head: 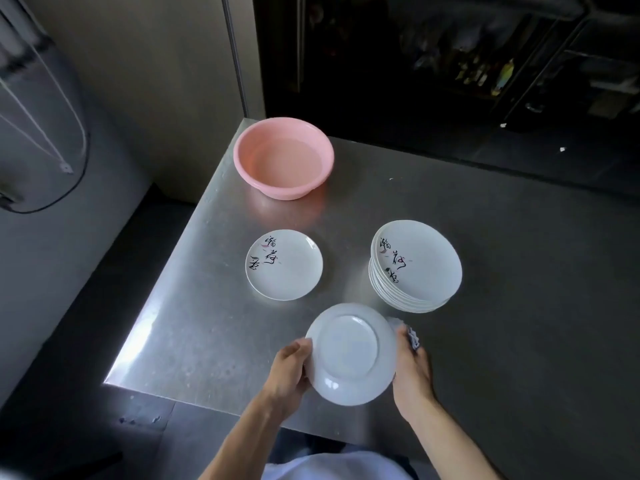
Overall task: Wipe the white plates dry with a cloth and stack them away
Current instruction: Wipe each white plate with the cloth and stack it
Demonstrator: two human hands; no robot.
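Note:
I hold a white plate (351,353) above the table's near edge, its underside turned up toward me. My left hand (289,370) grips its left rim. My right hand (410,367) is at the right rim and holds a small cloth (412,337) that is mostly hidden behind the plate. A single white plate (284,265) with black brush lettering lies face up on the steel table. To its right stands a stack of several matching plates (417,266).
A pink plastic basin (284,157) sits at the far left corner of the steel table (207,306). The table's left edge drops to a dark floor. Dark shelving stands beyond the far edge.

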